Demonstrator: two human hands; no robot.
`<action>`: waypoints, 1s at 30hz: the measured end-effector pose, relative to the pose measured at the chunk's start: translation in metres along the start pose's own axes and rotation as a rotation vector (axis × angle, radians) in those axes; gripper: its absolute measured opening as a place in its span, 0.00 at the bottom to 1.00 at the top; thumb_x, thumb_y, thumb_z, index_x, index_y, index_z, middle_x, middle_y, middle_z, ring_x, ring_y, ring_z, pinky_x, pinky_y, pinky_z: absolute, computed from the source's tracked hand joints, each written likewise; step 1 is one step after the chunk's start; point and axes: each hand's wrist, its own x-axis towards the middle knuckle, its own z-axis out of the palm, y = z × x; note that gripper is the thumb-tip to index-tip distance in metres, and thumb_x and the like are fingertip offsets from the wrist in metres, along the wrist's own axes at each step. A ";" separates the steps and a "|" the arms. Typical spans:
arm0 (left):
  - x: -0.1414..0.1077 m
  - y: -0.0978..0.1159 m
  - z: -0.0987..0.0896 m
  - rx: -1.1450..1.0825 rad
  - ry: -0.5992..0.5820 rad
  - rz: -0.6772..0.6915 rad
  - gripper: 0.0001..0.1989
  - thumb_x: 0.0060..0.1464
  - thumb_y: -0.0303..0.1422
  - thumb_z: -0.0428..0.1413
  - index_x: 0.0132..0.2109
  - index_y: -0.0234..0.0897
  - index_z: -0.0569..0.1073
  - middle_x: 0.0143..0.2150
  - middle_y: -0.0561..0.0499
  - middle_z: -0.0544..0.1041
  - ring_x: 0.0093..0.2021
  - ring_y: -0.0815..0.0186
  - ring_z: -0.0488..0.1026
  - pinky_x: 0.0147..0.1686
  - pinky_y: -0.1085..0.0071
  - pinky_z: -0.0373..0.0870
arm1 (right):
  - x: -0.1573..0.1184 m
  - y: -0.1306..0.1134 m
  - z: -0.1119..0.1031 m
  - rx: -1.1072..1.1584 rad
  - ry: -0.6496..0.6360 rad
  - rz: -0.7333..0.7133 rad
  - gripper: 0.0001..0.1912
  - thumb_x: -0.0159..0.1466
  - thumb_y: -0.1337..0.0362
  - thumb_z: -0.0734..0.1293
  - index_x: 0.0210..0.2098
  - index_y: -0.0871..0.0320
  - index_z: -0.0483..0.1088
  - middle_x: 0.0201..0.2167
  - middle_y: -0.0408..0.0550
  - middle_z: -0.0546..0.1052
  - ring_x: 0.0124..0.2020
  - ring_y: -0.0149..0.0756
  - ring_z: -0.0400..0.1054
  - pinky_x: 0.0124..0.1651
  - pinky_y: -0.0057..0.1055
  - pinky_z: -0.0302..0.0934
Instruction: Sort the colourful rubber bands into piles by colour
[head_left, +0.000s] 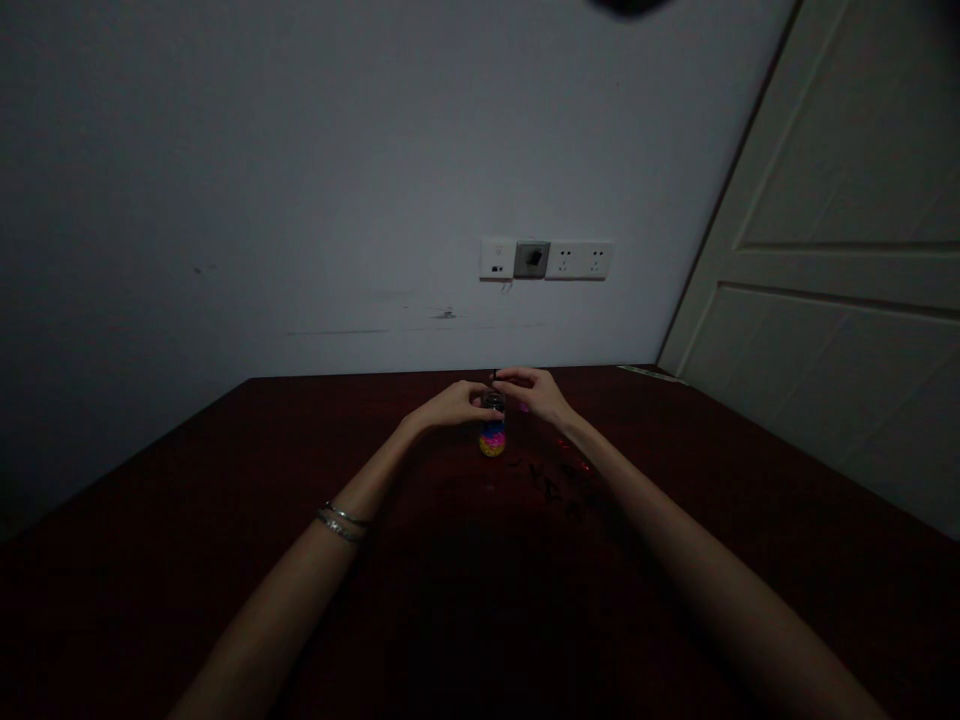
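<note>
A small clear jar (493,438) stands upright on the dark red table, with yellow, pink and blue layers inside. My left hand (459,404) wraps its fingers and thumb round the upper part of the jar from the left. Just above the jar's mouth, my right hand (534,390) pinches a small dark piece (493,376) between thumb and fingertips. Several small dark pieces (551,488) lie on the table to the right of the jar, below my right forearm. Near my right wrist are small shiny red bits (584,465) and a purple one (523,407).
The dark red table (315,440) reaches back to a pale wall. Sockets and switches (579,260) are mounted on the wall above the table's back edge. A pale panelled door (840,290) stands at the right. A light strip (651,374) lies at the table's back right edge.
</note>
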 end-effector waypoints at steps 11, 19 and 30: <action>0.002 -0.006 0.003 -0.059 0.012 -0.009 0.16 0.44 0.42 0.55 0.27 0.31 0.67 0.21 0.56 0.58 0.22 0.75 0.53 0.21 0.75 0.49 | -0.006 -0.006 0.001 -0.024 -0.047 -0.012 0.14 0.49 0.60 0.68 0.33 0.63 0.72 0.28 0.48 0.74 0.25 0.28 0.63 0.24 0.25 0.56; 0.000 0.001 -0.003 -0.011 -0.013 -0.004 0.20 0.44 0.44 0.55 0.37 0.29 0.71 0.23 0.56 0.61 0.23 0.74 0.55 0.22 0.75 0.50 | -0.007 -0.005 -0.003 -0.028 -0.030 0.020 0.13 0.49 0.60 0.68 0.32 0.62 0.72 0.28 0.48 0.74 0.25 0.29 0.64 0.25 0.26 0.57; -0.020 0.057 -0.028 0.291 0.118 0.011 0.20 0.54 0.43 0.46 0.36 0.30 0.73 0.27 0.49 0.70 0.26 0.72 0.62 0.25 0.75 0.55 | -0.041 0.013 -0.066 -0.430 -0.291 0.057 0.12 0.52 0.65 0.63 0.34 0.63 0.72 0.31 0.49 0.75 0.32 0.34 0.67 0.37 0.30 0.61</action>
